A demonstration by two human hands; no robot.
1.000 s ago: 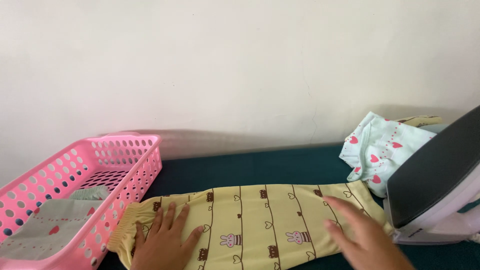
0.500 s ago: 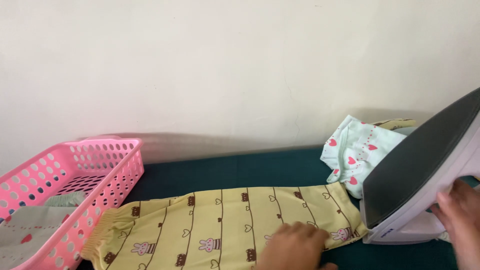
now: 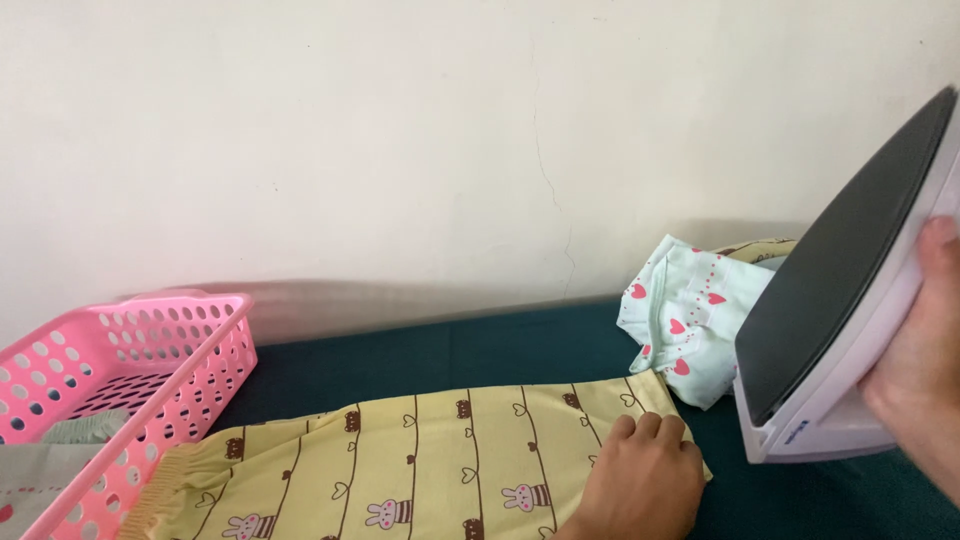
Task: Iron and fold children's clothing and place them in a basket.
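Basket [image 3: 215, 345], pink and perforated, sits at the lower left with folded pale cloth [image 3: 40, 475] inside. Beside it, yellow trousers [image 3: 420, 455] lie flat across the dark green cloth-covered surface [image 3: 450, 350]. Left hand [image 3: 640, 485] presses, fingers curled, on their right end. Right hand [image 3: 920, 370] grasps the iron [image 3: 850, 300], tilted up at the right edge. Behind it, a heart-print garment [image 3: 685, 320] lies crumpled.

iron [image 3: 850, 290]: white glossy plastic body, dark matt soleplate
trousers [image 3: 420, 470]: soft yellow printed cloth
basket [image 3: 150, 350]: pink glossy plastic
table cover [image 3: 450, 350]: dark green matt cloth
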